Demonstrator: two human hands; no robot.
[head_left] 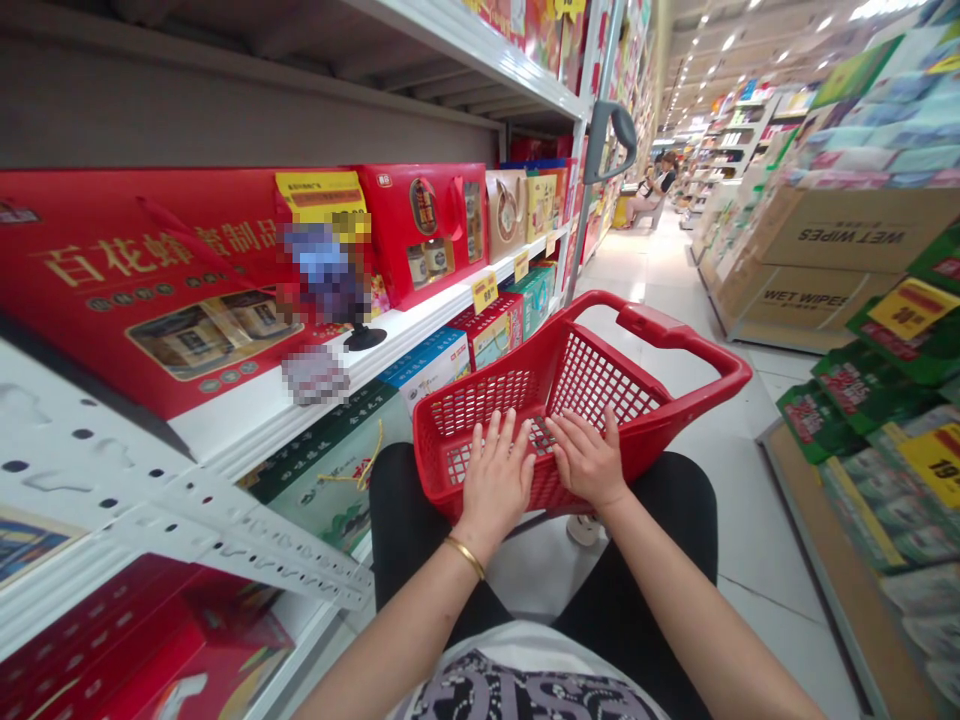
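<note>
Basket: the red plastic shopping basket with perforated walls (495, 400) sits at the centre of the frame, between the knees, its handle to the right. A pale wheel (583, 530) shows beneath it.

Hands: I have the left hand (496, 465) and the right hand (590, 460) at its near side, palms turned down. The left fingers are spread; most of the right fingers lie close together, one apart. Neither hand pinches anything. I cannot confirm firm contact with the rim.

Handling: in my judgement, the wheeled base could roll, so pressure should be light, even and applied by both hands together. Fingertips should stay out of the lattice holes, and the basket clear of the white metal shelf (420, 322).

Writing: the large red gift box (90, 290), left of the frame, reads "百花蜂蜜制品". A yellow shelf tag (484, 292), upper centre, appears to show "88"; its smaller figures are illegible. Brown cardboard cartons (847, 240), upper right, read "WET WIPES", the upper print inverted. A yellow price card (937, 462) at the right edge shows "19", cut off. The pixelated patches cannot be read.
</note>
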